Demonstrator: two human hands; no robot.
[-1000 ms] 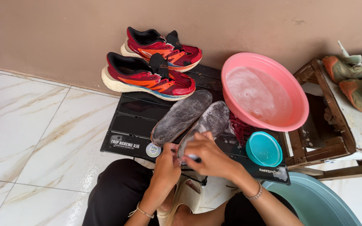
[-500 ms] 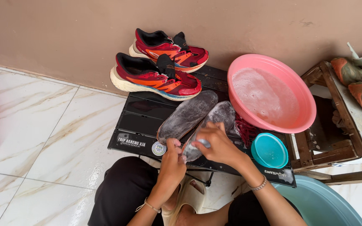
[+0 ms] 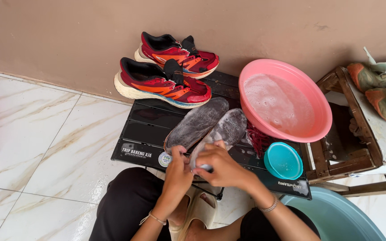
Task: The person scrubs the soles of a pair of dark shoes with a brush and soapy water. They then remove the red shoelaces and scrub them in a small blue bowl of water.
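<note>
Hands: I see left hand [image 3: 178, 166] pinching soapy insole [image 3: 220, 134] heel | right hand [image 3: 217, 164] fisted over small object, mostly hidden | insole end covered

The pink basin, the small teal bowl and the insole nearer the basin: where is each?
pink basin [image 3: 251, 71], head view, bare upper-left rim.
small teal bowl [image 3: 283, 160], head view, middle of its inside.
insole nearer the basin [image 3: 228, 127], head view, soapy upper half.

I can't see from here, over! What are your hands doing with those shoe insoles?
Left hand steadies the near insole. Right hand presses on its heel end. Second insole alongside. Pink basin close right, not blocking.
</note>
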